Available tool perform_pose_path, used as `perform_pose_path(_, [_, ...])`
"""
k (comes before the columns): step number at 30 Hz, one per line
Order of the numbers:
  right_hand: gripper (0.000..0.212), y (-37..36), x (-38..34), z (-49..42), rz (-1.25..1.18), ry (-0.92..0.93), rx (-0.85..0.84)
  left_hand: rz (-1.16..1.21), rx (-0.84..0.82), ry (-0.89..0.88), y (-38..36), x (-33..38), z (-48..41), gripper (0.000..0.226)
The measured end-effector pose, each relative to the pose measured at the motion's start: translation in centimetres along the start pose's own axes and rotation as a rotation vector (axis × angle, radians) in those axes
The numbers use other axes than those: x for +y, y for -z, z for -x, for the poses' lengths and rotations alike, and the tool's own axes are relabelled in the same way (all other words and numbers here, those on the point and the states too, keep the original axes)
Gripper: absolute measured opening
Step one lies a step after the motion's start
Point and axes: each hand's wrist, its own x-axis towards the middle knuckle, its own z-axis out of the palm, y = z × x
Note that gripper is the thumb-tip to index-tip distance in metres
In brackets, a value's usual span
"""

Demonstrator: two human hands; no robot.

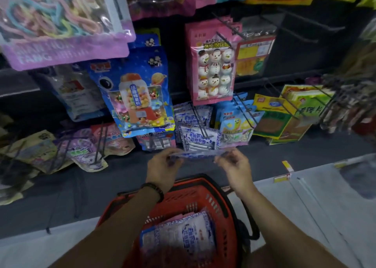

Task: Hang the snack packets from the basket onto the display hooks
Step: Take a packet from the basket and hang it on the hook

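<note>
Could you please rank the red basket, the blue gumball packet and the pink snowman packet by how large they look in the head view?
1. red basket, though it is nearest the camera
2. blue gumball packet
3. pink snowman packet, clearly narrower

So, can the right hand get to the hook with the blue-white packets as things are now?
Probably yes. The hook juts out just above the right hand, with nothing between them. That hand and the left hand both pinch a packet, so the packet would go along.
</note>
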Motion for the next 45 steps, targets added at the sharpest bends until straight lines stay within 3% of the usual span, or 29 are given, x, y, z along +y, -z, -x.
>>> perform_pose_path(2, [0.026,-0.2,0.6,-1.1,-0.07,-0.044,0.021,-0.07,0.028,-0.048,-1.4,-0.1,-1.5,0.021])
perform_pose_path(3, [0.021,-0.3,1.1,-1.7,-0.122,-0.074,0.02,-0.077,0.026,-0.037,-2.1,-0.4,-2.2,0.023])
perform_pose_path(7, [0.011,-1.3,1.9,-3.3,-0.343,-0.321,-0.012,0.138,-0.022,0.163,-4.9,-2.2,-4.1,0.016])
perform_pose_path(9, [0.023,-1.9,2.5,-4.3,-0.364,-0.401,-0.018,0.18,0.009,0.256,-6.4,-4.0,-5.2,0.037])
perform_pose_path(12, [0.068,-2.9,3.2,-5.7,-0.329,-0.447,0.014,0.204,0.065,0.326,-8.4,-5.7,-6.8,0.099])
perform_pose_path(13, [0.081,-3.1,3.3,-6.1,-0.309,-0.435,0.04,0.244,0.065,0.352,-8.8,-6.2,-7.3,0.111])
perform_pose_path(18, [0.113,-2.9,3.1,-7.7,-0.206,-0.341,0.117,0.424,0.089,0.407,-9.1,-1.8,-7.0,0.074])
perform_pose_path(20, [0.117,-2.7,3.3,-8.0,-0.204,-0.323,0.122,0.481,0.112,0.433,-9.8,-2.0,-7.4,0.092])
perform_pose_path(23, [0.119,-2.7,3.4,-8.4,-0.214,-0.316,0.121,0.491,0.141,0.481,-10.2,-1.2,-7.6,0.091])
perform_pose_path(28, [0.106,-2.7,3.3,-8.6,-0.252,-0.268,0.144,0.442,0.165,0.489,-11.0,-0.6,-7.8,0.065])
perform_pose_path(31, [0.11,-2.6,3.3,-8.8,-0.258,-0.253,0.147,0.471,0.164,0.454,-11.2,-0.6,-7.6,0.101])
perform_pose_path(40, [0.103,-2.8,3.3,-8.4,-0.258,-0.232,0.096,0.511,0.162,0.489,-11.0,-0.9,-9.4,0.111])
perform_pose_path(45, [0.112,-3.4,3.0,-8.2,-0.278,-0.234,-0.003,0.443,0.15,0.462,-10.2,0.5,-10.6,0.101])
